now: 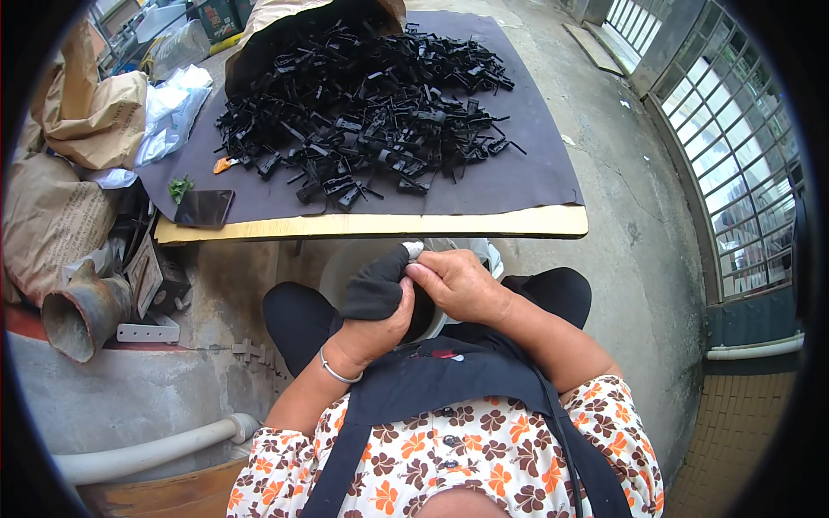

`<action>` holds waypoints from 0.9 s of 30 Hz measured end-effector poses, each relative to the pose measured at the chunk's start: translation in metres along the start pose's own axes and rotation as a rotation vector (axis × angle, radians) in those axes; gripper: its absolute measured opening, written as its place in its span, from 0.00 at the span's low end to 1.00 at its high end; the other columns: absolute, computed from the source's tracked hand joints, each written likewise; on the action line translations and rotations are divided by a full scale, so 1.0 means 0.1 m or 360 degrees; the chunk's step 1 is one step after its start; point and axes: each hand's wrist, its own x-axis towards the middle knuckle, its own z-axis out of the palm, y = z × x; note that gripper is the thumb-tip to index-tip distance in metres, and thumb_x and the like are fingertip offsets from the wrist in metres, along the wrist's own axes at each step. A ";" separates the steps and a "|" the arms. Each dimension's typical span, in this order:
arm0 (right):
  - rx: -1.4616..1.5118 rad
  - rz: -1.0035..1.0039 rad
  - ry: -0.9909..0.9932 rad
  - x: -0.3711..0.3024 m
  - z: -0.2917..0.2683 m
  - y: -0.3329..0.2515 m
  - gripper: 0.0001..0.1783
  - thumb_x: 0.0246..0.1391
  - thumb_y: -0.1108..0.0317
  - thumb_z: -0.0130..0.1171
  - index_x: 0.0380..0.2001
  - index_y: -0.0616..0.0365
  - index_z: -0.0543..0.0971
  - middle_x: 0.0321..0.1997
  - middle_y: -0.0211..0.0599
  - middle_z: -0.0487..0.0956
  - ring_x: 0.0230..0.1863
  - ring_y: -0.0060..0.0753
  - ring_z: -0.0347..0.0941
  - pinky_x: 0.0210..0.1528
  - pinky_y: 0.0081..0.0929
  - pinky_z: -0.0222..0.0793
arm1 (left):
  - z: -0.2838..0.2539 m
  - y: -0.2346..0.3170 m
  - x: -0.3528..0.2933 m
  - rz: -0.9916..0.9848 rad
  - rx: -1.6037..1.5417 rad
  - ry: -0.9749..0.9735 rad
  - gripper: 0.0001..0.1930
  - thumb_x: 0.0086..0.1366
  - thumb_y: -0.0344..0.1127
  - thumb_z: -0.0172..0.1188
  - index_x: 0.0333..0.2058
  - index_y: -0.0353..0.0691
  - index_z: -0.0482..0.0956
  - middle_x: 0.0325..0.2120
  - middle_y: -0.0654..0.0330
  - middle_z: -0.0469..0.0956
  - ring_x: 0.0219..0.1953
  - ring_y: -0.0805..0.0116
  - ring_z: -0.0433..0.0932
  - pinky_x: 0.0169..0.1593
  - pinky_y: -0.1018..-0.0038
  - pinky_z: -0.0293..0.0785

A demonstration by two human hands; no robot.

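Observation:
In front of my lap, below the table's front edge, my left hand [382,330] has its thumb pressed along a dark cloth piece [371,289] with a pale tip. The cloth hides the other fingers, and I cannot tell whether it is a glove. My right hand [462,283] meets it from the right, thumb and fingers pinched at the pale end. Beneath both hands is a pale bucket [333,274], its contents mostly hidden. On the table just beyond lies a large heap of small black plastic parts [371,129], partly spilling from a dark-lined paper sack [259,19].
A grey mat covers the yellow-edged table [371,226]. On it lie a phone [205,208], green leaves [180,187] and an orange item [225,164]. Paper sacks [99,116] and a rusty pipe piece [78,318] crowd the left. A barred gate [734,155] stands right.

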 end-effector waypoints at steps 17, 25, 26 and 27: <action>-0.0079 -0.0166 -0.0131 -0.03 -0.12 0.26 0.07 0.51 0.72 0.59 0.34 0.62 0.79 0.29 0.44 0.80 0.31 0.39 0.78 0.34 0.28 0.71 | -0.07 -0.24 -0.07 -0.0685 -0.1046 -0.0004 0.18 0.66 0.29 0.50 0.54 0.31 0.66 0.35 0.61 0.77 0.31 0.82 0.70 0.34 0.84 0.68; 0.0178 0.0093 -0.0150 0.05 -0.12 0.12 0.06 0.51 0.70 0.60 0.29 0.62 0.78 0.23 0.39 0.78 0.25 0.30 0.74 0.29 0.25 0.68 | -0.02 -0.13 -0.07 -0.0587 -0.0866 -0.0290 0.14 0.63 0.26 0.49 0.47 0.29 0.70 0.36 0.59 0.76 0.34 0.76 0.73 0.40 0.80 0.71; 0.0190 0.0225 -0.0208 0.05 -0.12 0.09 0.08 0.51 0.68 0.60 0.29 0.62 0.77 0.23 0.41 0.78 0.24 0.35 0.74 0.29 0.28 0.68 | -0.01 -0.13 -0.08 -0.0590 -0.0865 -0.0288 0.14 0.63 0.26 0.49 0.47 0.29 0.70 0.36 0.59 0.76 0.34 0.76 0.73 0.40 0.80 0.71; 0.0192 0.0222 -0.0211 0.05 -0.13 0.07 0.08 0.51 0.68 0.60 0.29 0.62 0.77 0.23 0.41 0.78 0.24 0.35 0.74 0.29 0.28 0.68 | 0.00 -0.13 -0.08 -0.0480 -0.0798 -0.0227 0.13 0.63 0.26 0.49 0.47 0.30 0.70 0.37 0.59 0.75 0.37 0.75 0.73 0.43 0.79 0.70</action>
